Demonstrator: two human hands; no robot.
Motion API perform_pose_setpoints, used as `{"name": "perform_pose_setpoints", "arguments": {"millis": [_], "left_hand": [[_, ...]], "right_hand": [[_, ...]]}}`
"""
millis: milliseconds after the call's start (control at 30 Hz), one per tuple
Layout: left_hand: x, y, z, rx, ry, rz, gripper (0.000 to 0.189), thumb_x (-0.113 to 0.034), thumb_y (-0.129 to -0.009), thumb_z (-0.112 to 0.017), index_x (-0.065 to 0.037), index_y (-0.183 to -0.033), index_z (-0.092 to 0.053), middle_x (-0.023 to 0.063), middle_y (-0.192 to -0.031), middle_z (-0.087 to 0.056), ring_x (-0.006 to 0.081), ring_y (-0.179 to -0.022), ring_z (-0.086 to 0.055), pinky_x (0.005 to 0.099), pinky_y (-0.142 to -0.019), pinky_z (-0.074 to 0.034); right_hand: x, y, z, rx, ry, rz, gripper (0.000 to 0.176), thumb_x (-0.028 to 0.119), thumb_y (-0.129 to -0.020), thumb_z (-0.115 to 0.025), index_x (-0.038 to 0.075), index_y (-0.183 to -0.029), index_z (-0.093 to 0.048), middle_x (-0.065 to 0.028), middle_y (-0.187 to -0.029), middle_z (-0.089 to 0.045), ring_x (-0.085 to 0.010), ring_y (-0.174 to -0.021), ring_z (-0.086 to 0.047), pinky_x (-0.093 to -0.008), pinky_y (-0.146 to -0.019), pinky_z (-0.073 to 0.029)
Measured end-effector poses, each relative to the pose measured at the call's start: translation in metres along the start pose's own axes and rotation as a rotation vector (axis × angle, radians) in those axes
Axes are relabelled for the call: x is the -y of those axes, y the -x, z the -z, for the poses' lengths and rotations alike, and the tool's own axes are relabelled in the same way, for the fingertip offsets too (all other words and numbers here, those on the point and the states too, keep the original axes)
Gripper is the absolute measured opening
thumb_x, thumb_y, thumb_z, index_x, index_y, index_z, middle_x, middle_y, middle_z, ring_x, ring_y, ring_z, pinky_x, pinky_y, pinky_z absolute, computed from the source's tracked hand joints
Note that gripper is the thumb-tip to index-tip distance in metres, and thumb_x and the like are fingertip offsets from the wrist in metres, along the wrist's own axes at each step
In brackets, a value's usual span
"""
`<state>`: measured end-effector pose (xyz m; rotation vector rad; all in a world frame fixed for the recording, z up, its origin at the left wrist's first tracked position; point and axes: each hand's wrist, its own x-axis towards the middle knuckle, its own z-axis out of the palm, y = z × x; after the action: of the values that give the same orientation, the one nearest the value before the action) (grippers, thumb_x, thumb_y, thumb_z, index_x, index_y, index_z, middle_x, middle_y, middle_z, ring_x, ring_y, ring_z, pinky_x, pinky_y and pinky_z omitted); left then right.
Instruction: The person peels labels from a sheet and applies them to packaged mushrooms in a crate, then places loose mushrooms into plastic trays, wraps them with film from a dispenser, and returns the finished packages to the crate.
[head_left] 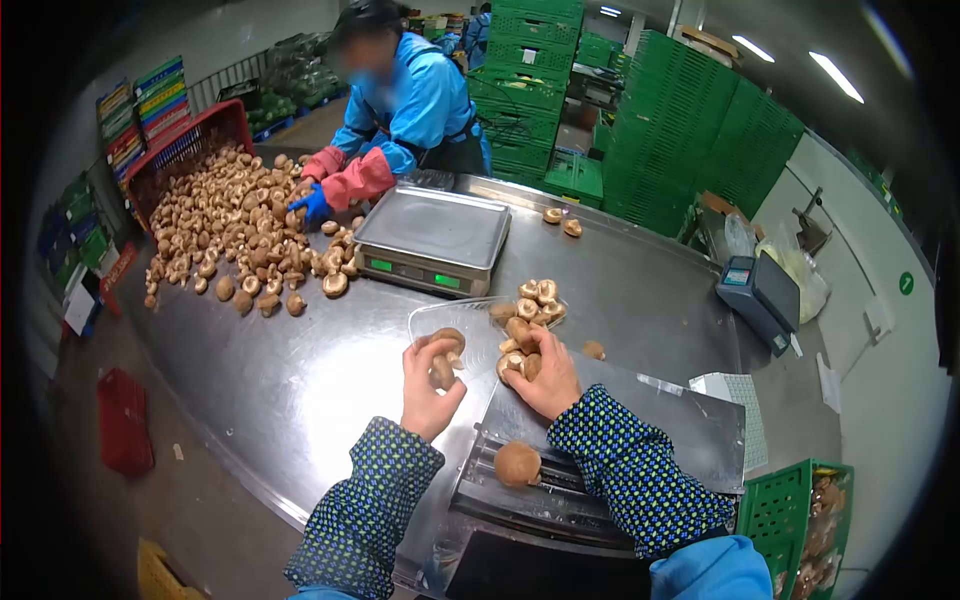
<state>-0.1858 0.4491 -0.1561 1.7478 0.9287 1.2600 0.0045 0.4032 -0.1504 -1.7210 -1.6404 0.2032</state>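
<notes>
My left hand (425, 392) is closed around brown-capped mushrooms (446, 368), above the metal table (340, 350). Beside it, my right hand (550, 382) curls its fingers over more mushrooms (514, 366). Just beyond both hands lies a clear plastic tray (428, 318), its edges hard to make out. Several mushrooms (540, 296) sit together past my right fingertips, apparently in clear plastic too. Nearer to me, a single mushroom (517, 464) rests cap up on the dark metal machine (560, 510) under my right forearm.
A weighing scale (432, 235) stands past my hands. At left, a big mushroom pile (235, 225) spills from a red crate (225, 125); a co-worker (415, 95) in pink sleeves reaches into it. A label printer (760, 295) and a green crate (800, 520) are at right.
</notes>
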Motion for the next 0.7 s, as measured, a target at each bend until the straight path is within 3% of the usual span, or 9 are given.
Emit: {"name": "perform_pose_setpoints", "arguments": {"millis": [167,233,300,400,433,500,567,633,700], "left_hand": [[0.026,0.009,0.0,-0.137,0.018,0.023,0.045,0.004,-0.065,-0.056,-0.008,-0.108,-0.051,0.0122,-0.114,-0.041,0.0262,-0.109,-0.044,0.034,-0.086,-0.045],[0.035,0.007,0.001,-0.284,0.263,0.253,0.042,0.005,-0.066,-0.054,-0.007,-0.106,-0.051,0.0102,-0.112,-0.043,0.0239,-0.107,-0.045,0.033,-0.085,-0.044],[0.036,0.004,0.006,-0.227,0.074,0.14,0.042,0.004,-0.066,-0.055,-0.007,-0.106,-0.051,0.0098,-0.11,-0.044,0.0233,-0.106,-0.045,0.0329,-0.084,-0.044],[0.029,-0.009,0.006,-0.212,0.018,0.153,0.043,0.004,-0.066,-0.055,-0.007,-0.107,-0.051,0.0093,-0.11,-0.044,0.0218,-0.104,-0.046,0.0315,-0.082,-0.045],[0.024,-0.014,0.009,-0.204,0.014,0.147,0.043,0.004,-0.066,-0.055,-0.007,-0.107,-0.051,0.0093,-0.11,-0.044,0.0218,-0.104,-0.046,0.0315,-0.082,-0.045],[0.017,-0.024,0.018,-0.175,0.0,0.092,0.044,0.004,-0.067,-0.056,-0.007,-0.109,-0.051,0.0086,-0.111,-0.044,0.0193,-0.103,-0.045,0.0296,-0.078,-0.046],[0.025,-0.037,0.029,-0.244,0.027,0.127,0.045,0.005,-0.068,-0.055,-0.006,-0.111,-0.048,0.0066,-0.104,-0.05,0.0157,-0.091,-0.05,0.027,-0.072,-0.047],[-0.014,-0.053,0.039,-0.141,0.255,0.306,0.044,0.005,-0.068,-0.055,-0.005,-0.111,-0.049,0.0066,-0.101,-0.052,0.0158,-0.089,-0.052,0.0268,-0.072,-0.048],[-0.029,-0.061,0.031,-0.039,0.23,0.271,0.044,0.003,-0.068,-0.057,-0.005,-0.111,-0.049,0.0072,-0.103,-0.051,0.0156,-0.092,-0.051,0.0258,-0.071,-0.048]], "right_hand": [[0.007,-0.012,0.006,0.056,0.282,0.183,0.055,0.022,-0.072,-0.064,0.021,-0.124,-0.048,-0.0126,-0.112,-0.049,-0.0274,-0.101,-0.05,-0.0376,-0.085,-0.044],[-0.001,-0.021,0.016,0.103,-0.1,0.002,0.047,0.019,-0.072,-0.064,0.018,-0.118,-0.054,-0.0139,-0.114,-0.047,-0.0287,-0.097,-0.053,-0.036,-0.084,-0.044],[-0.002,-0.021,0.028,0.12,-0.14,0.02,0.042,0.018,-0.075,-0.062,0.013,-0.117,-0.055,-0.0127,-0.112,-0.049,-0.0254,-0.095,-0.055,-0.0324,-0.083,-0.045],[-0.01,-0.015,0.037,0.18,-0.7,-0.45,0.045,0.017,-0.08,-0.06,0.008,-0.123,-0.049,-0.009,-0.117,-0.049,-0.0158,-0.097,-0.053,-0.0263,-0.076,-0.048],[-0.013,-0.012,0.045,0.171,-0.706,-0.45,0.045,0.017,-0.08,-0.06,0.008,-0.123,-0.049,-0.009,-0.117,-0.049,-0.0158,-0.097,-0.053,-0.0263,-0.076,-0.048],[-0.008,-0.002,0.075,0.014,-1.191,-0.565,0.053,0.017,-0.08,-0.06,0.013,-0.13,-0.041,-0.0103,-0.124,-0.045,-0.0166,-0.098,-0.054,-0.0296,-0.07,-0.051],[0.007,0.014,0.124,-0.06,-1.316,-0.512,0.058,0.017,-0.082,-0.056,0.015,-0.134,-0.031,-0.0115,-0.126,-0.042,-0.0192,-0.099,-0.054,-0.0327,-0.066,-0.053],[0.006,0.031,0.158,-0.211,-1.222,-0.389,0.063,0.028,-0.081,-0.056,0.019,-0.136,-0.028,-0.0105,-0.127,-0.041,-0.0235,-0.103,-0.053,-0.0327,-0.058,-0.055],[0.011,0.045,0.19,-0.24,-1.135,-0.255,0.062,0.027,-0.081,-0.056,0.018,-0.136,-0.028,-0.0106,-0.128,-0.04,-0.0242,-0.106,-0.052,-0.0306,-0.056,-0.055]]}}
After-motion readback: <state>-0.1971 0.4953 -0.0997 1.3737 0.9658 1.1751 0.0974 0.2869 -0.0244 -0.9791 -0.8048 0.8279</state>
